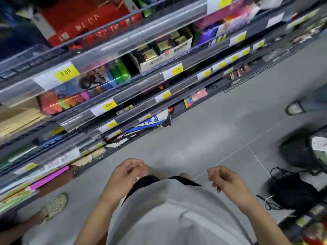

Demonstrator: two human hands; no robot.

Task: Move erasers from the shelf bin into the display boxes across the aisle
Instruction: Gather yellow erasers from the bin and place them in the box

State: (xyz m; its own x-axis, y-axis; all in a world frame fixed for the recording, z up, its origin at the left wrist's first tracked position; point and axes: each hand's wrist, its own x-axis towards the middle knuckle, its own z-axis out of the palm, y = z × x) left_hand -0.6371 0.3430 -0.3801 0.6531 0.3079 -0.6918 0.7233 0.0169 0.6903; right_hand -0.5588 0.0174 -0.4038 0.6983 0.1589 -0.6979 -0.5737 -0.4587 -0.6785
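Shelving [123,55] runs diagonally across the upper left, several tiers with clear plastic fronts and yellow price tags [66,73]; blurred from motion. Grey tiled floor [221,131] fills the aisle between the shelving and the goods at the right edge. Grey shirt [173,214] of the person takes up the bottom centre, black shorts edge showing below it. Red boxes [85,20] sit on the top tier at the far left end. Dark bags [297,152] lie at the right edge of the floor, black cords trailing beside them. Blue-and-white racket bag [150,123] pokes out from a low tier near the floor. Cardboard carton [164,53] of dark packs stands mid-shelf. Green tubes [120,71] just left of that carton. Beige clog [54,206] of another person stands on the floor at the lower left, near the shelf base.

Left hand [126,175] is over the floor in front of the body, fingers curled, fingertips pinched on something small and pale; too blurred to name. Right hand [226,179] hangs apart from it, fingers loosely curled, nothing in it. Erasers, bin and display boxes: cannot tell where.
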